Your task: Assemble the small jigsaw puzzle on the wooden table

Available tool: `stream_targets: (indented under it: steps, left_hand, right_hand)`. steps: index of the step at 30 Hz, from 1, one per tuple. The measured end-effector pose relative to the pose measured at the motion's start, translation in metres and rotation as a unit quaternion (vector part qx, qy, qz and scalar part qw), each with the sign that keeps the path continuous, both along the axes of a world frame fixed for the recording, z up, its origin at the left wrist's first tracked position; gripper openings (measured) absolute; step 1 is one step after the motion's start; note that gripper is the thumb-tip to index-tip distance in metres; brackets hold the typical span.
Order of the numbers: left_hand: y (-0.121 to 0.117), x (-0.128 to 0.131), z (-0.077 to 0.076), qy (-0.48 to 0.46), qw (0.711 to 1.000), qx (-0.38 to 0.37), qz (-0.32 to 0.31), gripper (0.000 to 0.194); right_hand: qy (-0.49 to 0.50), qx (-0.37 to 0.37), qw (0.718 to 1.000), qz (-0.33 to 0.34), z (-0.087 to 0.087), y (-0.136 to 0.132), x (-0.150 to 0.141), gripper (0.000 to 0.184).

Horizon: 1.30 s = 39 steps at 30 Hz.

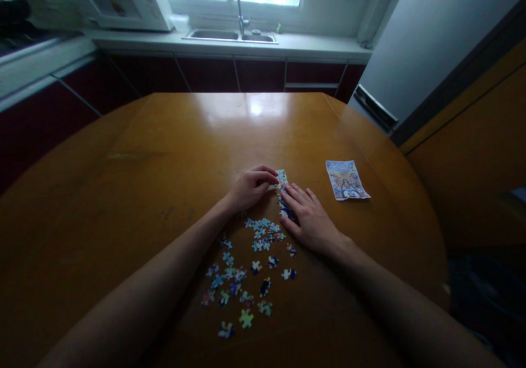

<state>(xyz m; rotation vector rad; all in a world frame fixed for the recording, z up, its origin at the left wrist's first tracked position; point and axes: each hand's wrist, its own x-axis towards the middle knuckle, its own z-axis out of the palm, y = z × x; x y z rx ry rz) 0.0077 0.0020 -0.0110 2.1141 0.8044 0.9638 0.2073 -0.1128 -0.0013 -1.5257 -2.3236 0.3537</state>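
A small strip of joined puzzle pieces [282, 184] lies on the brown wooden table [172, 154]. My left hand [250, 186] curls its fingers against the top left of that strip, pinching at a piece there. My right hand [309, 218] lies flat beside it, fingers stretched out and resting on the lower part of the strip. Several loose puzzle pieces [246, 272] are scattered on the table between my forearms, close to my body.
A printed picture card [346, 179] lies to the right of my hands. Beyond the table runs a counter with a sink and tap [230, 34], a microwave [123, 1] at left, and a grey fridge [427, 39] at right.
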Motion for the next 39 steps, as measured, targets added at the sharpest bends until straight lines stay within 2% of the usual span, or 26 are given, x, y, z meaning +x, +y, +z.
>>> stream_targets:
  steps: [12, 20, 28, 33, 39]
  left_hand:
    - [0.0, 0.001, 0.0, -0.007, 1.0, -0.015, -0.003, 0.02]
    - [-0.001, 0.001, 0.001, 0.001, 1.0, -0.015, -0.004, 0.022]
    - [-0.002, 0.002, 0.001, 0.0, 1.0, -0.018, 0.001, 0.021]
    - [-0.002, 0.001, 0.001, -0.001, 1.0, -0.016, 0.0, 0.022]
    - [-0.002, 0.001, 0.0, 0.0, 1.0, -0.014, 0.0, 0.022]
  right_hand:
    - [0.002, -0.01, 0.999, -0.032, 0.0, 0.004, 0.009, 0.061]
    - [0.015, -0.012, 1.0, -0.021, 0.0, 0.004, 0.02, 0.06]
    - [0.162, -0.001, 0.984, -0.078, 0.01, 0.006, 0.02, 0.05]
    - [0.175, -0.006, 0.981, -0.086, 0.008, 0.007, 0.02, 0.04]
    - [0.168, 0.0, 0.982, -0.082, 0.006, 0.005, 0.019, 0.037]
